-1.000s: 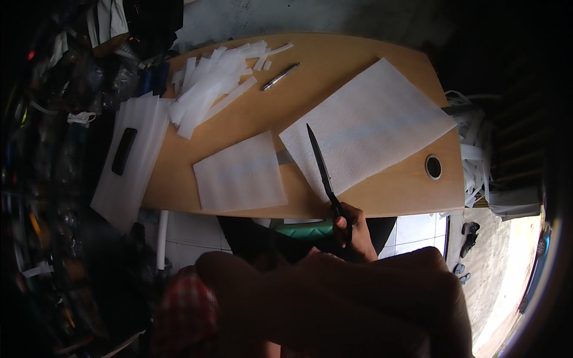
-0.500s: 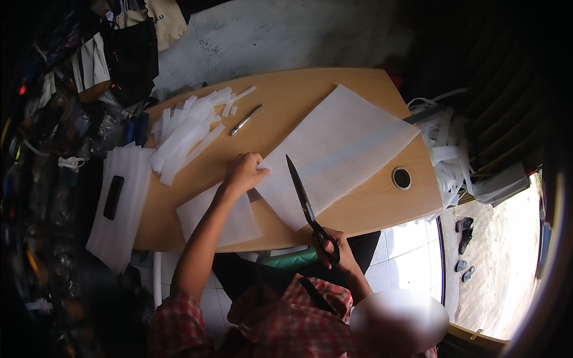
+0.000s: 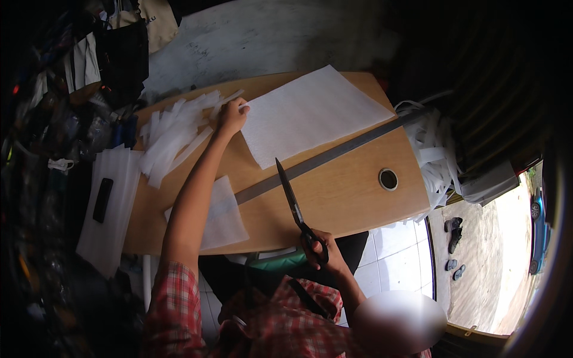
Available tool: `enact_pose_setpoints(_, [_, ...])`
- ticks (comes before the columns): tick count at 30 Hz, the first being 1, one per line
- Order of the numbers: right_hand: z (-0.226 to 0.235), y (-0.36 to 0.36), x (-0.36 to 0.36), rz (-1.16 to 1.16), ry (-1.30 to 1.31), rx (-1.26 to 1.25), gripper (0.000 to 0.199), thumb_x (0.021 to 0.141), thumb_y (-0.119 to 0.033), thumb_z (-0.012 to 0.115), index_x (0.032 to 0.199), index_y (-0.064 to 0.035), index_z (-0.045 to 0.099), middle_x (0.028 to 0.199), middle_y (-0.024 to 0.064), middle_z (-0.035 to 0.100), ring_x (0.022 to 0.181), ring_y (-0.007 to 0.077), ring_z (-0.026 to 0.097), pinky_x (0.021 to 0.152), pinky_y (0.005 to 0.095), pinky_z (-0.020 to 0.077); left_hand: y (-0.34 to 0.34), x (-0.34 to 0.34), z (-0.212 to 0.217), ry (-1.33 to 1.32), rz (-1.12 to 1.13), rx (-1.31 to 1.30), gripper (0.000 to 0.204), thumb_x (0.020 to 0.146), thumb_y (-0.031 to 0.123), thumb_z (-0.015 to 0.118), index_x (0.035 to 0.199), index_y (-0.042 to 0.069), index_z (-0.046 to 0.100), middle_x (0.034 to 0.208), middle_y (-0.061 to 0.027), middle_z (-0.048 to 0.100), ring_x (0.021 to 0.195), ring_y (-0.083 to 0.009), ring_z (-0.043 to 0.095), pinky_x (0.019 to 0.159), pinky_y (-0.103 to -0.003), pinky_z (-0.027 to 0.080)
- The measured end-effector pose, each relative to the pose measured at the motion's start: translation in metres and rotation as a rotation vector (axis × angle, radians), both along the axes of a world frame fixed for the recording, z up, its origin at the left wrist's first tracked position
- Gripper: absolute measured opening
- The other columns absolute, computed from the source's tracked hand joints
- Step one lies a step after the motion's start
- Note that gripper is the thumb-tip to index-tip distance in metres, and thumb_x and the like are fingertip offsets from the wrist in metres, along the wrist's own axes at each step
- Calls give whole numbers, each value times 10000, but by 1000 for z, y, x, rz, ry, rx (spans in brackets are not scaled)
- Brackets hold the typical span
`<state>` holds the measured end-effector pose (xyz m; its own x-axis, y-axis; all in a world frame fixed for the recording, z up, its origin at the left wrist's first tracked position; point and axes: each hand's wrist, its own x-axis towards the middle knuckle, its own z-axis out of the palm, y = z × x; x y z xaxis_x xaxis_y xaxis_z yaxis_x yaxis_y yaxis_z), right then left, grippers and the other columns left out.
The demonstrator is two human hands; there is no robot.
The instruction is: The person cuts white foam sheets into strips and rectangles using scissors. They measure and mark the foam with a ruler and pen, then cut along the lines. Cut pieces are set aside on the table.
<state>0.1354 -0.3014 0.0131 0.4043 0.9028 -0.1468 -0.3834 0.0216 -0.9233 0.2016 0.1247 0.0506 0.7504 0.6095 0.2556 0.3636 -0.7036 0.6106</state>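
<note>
My left hand (image 3: 231, 116) reaches across the wooden table (image 3: 352, 200) and grips the near left corner of a large white sheet (image 3: 310, 116) lying at the far side. My right hand (image 3: 319, 247) is at the table's front edge, shut on the handles of long black scissors (image 3: 291, 200) whose blades point away over the tabletop. A long grey metal ruler (image 3: 340, 150) lies diagonally between the sheet and the scissors. A smaller white sheet (image 3: 225, 216) rests near the front edge, partly under my left forearm.
A heap of cut white strips (image 3: 173, 134) lies at the far left of the table. White sheets with a black flat object (image 3: 102, 200) sit to the left. There is a round cable hole (image 3: 388, 179), more strips at the right (image 3: 439, 152), and shoes on the floor (image 3: 453, 230).
My left arm has stretched farther out, and the large sheet has shifted toward the far edge, uncovering the grey ruler. My right hand still holds the scissors.
</note>
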Motion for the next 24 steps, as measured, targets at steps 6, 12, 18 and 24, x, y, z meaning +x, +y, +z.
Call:
enact_pose_setpoints(6, [1, 7, -7, -7, -54, -77, 647, 807, -645, 662, 870, -16, 522, 538, 4, 462, 389, 82, 441, 374, 226, 324, 10, -46, -21, -49, 51, 157, 397, 917, 344, 647, 1198, 68, 595, 1078, -148, 637, 993, -302, 622, 852, -399, 484])
enact_pose_setpoints(12, [21, 12, -3, -87, -30, -170, 612, 806, -584, 708, 859, -2, 527, 533, 3, 463, 397, 84, 450, 374, 236, 344, -22, -169, -3, 204, -134, -12, 456, 860, 411, 697, 1172, 94, 595, 1024, -112, 618, 1010, -285, 602, 915, -418, 442])
enact_pose_setpoints(18, [29, 28, 17, -42, -256, -216, 590, 810, -561, 719, 827, -3, 528, 507, -8, 457, 401, 83, 475, 370, 241, 346, -44, -238, -3, 310, -182, 140, 584, 717, 363, 822, 1169, 79, 586, 991, -110, 611, 995, -266, 599, 887, -392, 453])
enact_pose_setpoints(24, [32, 37, 10, -34, -264, -168, 639, 794, -626, 691, 866, -16, 515, 552, 4, 478, 394, 90, 464, 367, 237, 349, -47, -236, -17, 269, -118, -183, 474, 716, 228, 838, 1020, 25, 535, 937, -109, 571, 900, -248, 557, 816, -355, 466])
